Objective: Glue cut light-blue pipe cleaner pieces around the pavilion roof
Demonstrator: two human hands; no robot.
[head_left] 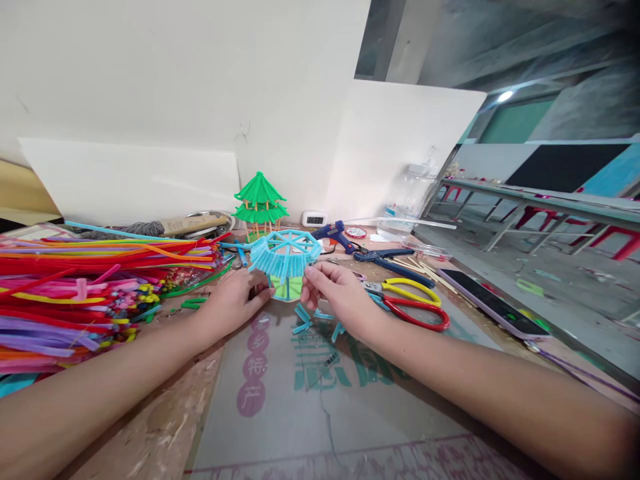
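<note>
A small pavilion model (286, 257) stands in front of me, with a light-blue roof of pipe-cleaner pieces, an open spoked top and a green base. My left hand (235, 293) is closed on the left side of its base. At the roof's right edge, my right hand (333, 287) has its thumb and fingers pinched together; what they hold, if anything, is hidden. Several short blue pipe-cleaner pieces (302, 319) lie on the mat just below the model. Behind it stands a green two-tiered pavilion (260, 200) on thin wooden posts.
Bundles of coloured pipe cleaners (75, 300) fill the left side. To the right lie red-and-yellow-handled scissors (415, 300), dark-blue pliers (395, 263), a blue glue gun (337, 235) and a phone (493, 303). A small digital clock (315, 219) and plastic jar (407, 200) stand behind.
</note>
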